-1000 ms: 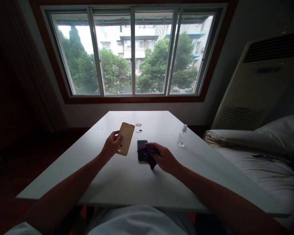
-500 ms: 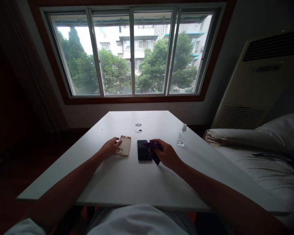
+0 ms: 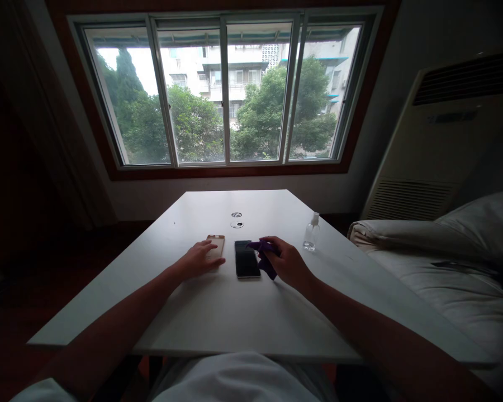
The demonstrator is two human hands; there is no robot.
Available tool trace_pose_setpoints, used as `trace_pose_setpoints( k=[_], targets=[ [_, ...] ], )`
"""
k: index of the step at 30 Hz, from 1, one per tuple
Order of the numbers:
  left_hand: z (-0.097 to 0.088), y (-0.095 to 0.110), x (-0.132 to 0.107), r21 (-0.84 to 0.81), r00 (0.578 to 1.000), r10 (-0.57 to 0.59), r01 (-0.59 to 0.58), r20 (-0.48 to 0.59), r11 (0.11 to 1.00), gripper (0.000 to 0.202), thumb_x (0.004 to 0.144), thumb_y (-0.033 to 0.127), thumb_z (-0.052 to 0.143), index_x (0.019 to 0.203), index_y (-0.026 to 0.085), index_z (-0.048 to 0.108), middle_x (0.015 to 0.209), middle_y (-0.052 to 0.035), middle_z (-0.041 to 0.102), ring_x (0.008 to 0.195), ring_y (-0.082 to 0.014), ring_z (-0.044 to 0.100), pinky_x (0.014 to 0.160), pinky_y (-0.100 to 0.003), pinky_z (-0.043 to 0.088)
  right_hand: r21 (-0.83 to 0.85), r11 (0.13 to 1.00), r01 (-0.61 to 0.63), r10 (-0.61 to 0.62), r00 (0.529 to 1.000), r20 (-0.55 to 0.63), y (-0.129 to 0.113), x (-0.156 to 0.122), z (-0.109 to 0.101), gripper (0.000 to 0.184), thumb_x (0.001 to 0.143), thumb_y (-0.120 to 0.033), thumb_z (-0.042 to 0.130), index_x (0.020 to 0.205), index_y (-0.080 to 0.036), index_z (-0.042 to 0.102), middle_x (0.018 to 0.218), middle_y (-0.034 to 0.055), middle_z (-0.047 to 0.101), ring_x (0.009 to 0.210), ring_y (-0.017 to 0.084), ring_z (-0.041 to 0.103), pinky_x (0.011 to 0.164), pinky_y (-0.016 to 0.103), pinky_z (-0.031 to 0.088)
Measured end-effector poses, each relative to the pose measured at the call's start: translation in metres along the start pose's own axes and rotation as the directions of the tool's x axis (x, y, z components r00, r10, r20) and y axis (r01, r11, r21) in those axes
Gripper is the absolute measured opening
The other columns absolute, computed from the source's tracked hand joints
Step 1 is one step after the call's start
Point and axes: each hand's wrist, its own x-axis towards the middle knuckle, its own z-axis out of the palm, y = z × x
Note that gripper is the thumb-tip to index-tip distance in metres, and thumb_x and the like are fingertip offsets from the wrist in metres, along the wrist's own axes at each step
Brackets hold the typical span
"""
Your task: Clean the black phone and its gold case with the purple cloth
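A phone (image 3: 245, 261) with a dark screen lies face up on the white table, between my hands. My right hand (image 3: 288, 262) is closed on a purple cloth (image 3: 268, 267), which hangs at the phone's right edge and partly covers its upper right corner. To the left of the phone is a tan phone case (image 3: 216, 241), its lower part hidden by my left hand (image 3: 200, 259). That hand is spread over the case with its fingers apart; whether it touches the case I cannot tell.
A clear spray bottle (image 3: 310, 234) stands on the right of the white table (image 3: 209, 318). Two round inserts (image 3: 237, 224) sit in the tabletop beyond the phone. A light sofa (image 3: 402, 245) is at the right, and an air conditioner (image 3: 414, 162) stands behind it.
My left hand has let go of the phone case's side and moved right over it, fingers spreading. My right hand and the cloth have shifted slightly right, showing more of the phone's screen.
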Motion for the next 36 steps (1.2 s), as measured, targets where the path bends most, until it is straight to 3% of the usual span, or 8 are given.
trace_pose_setpoints(
  k=[5, 9, 12, 16, 19, 24, 30, 36],
  targets=[
    [-0.006, -0.003, -0.003, 0.106, 0.994, 0.092, -0.098, 0.055, 0.99, 0.044, 0.083, 0.028, 0.058, 0.126, 0.029, 0.067, 0.142, -0.0059, 0.055, 0.135, -0.0313, 0.045, 0.112, -0.046, 0.034, 0.002, 1.0, 0.008, -0.008, 1.0, -0.016, 0.003, 0.001, -0.001, 0.034, 0.087, -0.034, 0.065, 0.119, -0.023, 0.066, 0.1, 0.0076, 0.073, 0.081, 0.023, 0.072, 0.066, 0.035, 0.062],
    [-0.021, -0.017, -0.003, 0.342, 0.99, 0.081, -0.038, -0.114, 0.939, 0.047, 0.074, 0.007, 0.052, 0.111, 0.025, 0.073, 0.145, -0.0069, 0.053, 0.144, -0.0346, 0.031, 0.116, -0.058, 0.019, -0.042, 0.999, 0.009, -0.01, 1.0, -0.027, 0.004, 0.001, -0.001, 0.034, 0.087, -0.034, 0.063, 0.119, -0.023, 0.066, 0.1, 0.007, 0.073, 0.081, 0.023, 0.072, 0.067, 0.036, 0.062],
    [-0.024, -0.014, -0.003, 0.31, 0.975, 0.036, 0.034, -0.219, 0.95, 0.043, 0.081, 0.013, 0.05, 0.117, 0.022, 0.072, 0.14, -0.011, 0.056, 0.135, -0.0344, 0.04, 0.11, -0.055, 0.031, -0.043, 0.999, 0.006, -0.007, 1.0, -0.021, 0.003, 0.001, -0.001, 0.034, 0.087, -0.033, 0.063, 0.119, -0.023, 0.065, 0.1, 0.0067, 0.073, 0.081, 0.023, 0.072, 0.068, 0.036, 0.062],
    [-0.015, 0.013, -0.009, 0.079, 0.991, 0.114, -0.109, -0.065, 0.991, 0.043, 0.091, 0.045, 0.051, 0.125, 0.025, 0.069, 0.138, -0.0099, 0.057, 0.126, -0.0328, 0.048, 0.102, -0.045, 0.042, -0.021, 1.0, -0.015, 0.015, 1.0, -0.006, 0.003, 0.001, -0.001, 0.035, 0.088, -0.034, 0.062, 0.12, -0.022, 0.064, 0.102, 0.0071, 0.072, 0.081, 0.023, 0.072, 0.069, 0.037, 0.063],
    [-0.008, 0.03, -0.012, 0.018, 0.983, 0.182, -0.183, 0.024, 0.983, 0.048, 0.087, 0.062, 0.055, 0.106, 0.023, 0.075, 0.121, -0.0123, 0.065, 0.113, -0.0315, 0.055, 0.092, -0.041, 0.045, -0.056, 0.998, -0.009, 0.007, 0.999, -0.031, 0.004, 0.001, -0.002, 0.035, 0.087, -0.035, 0.063, 0.12, -0.022, 0.065, 0.104, 0.0078, 0.072, 0.083, 0.023, 0.072, 0.07, 0.036, 0.063],
    [-0.012, 0.028, -0.01, -0.021, 0.99, 0.121, -0.119, 0.074, 0.993, 0.06, 0.092, 0.068, 0.043, 0.085, 0.016, 0.072, 0.096, -0.0112, 0.065, 0.074, -0.0193, 0.057, 0.065, -0.032, 0.042, -0.107, 0.994, 0.012, -0.019, 0.997, -0.071, 0.009, 0.006, -0.004, 0.035, 0.09, -0.037, 0.061, 0.12, -0.021, 0.064, 0.102, 0.0079, 0.072, 0.084, 0.021, 0.072, 0.071, 0.035, 0.062],
    [-0.021, 0.022, -0.012, 0.041, 0.98, 0.166, -0.171, 0.11, 0.984, 0.053, 0.088, 0.066, 0.053, 0.089, 0.016, 0.07, 0.117, -0.0103, 0.061, 0.081, -0.019, 0.058, 0.066, -0.03, 0.043, 0.001, 0.996, -0.089, 0.089, 0.992, -0.085, 0.016, 0.021, -0.009, 0.03, 0.091, -0.035, 0.061, 0.116, -0.02, 0.064, 0.095, 0.0083, 0.073, 0.077, 0.02, 0.072, 0.064, 0.031, 0.062],
    [-0.025, 0.023, -0.017, -0.062, 0.968, 0.202, -0.195, 0.146, 0.979, 0.048, 0.089, 0.056, 0.058, 0.122, 0.023, 0.066, 0.128, -0.0112, 0.059, 0.099, -0.0262, 0.061, 0.076, -0.034, 0.048, 0.159, 0.932, -0.327, 0.335, 0.942, -0.028, 0.034, 0.036, -0.014, 0.023, 0.091, -0.033, 0.062, 0.103, -0.014, 0.066, 0.083, 0.0114, 0.073, 0.064, 0.02, 0.07, 0.053, 0.029, 0.058]
  ],
)
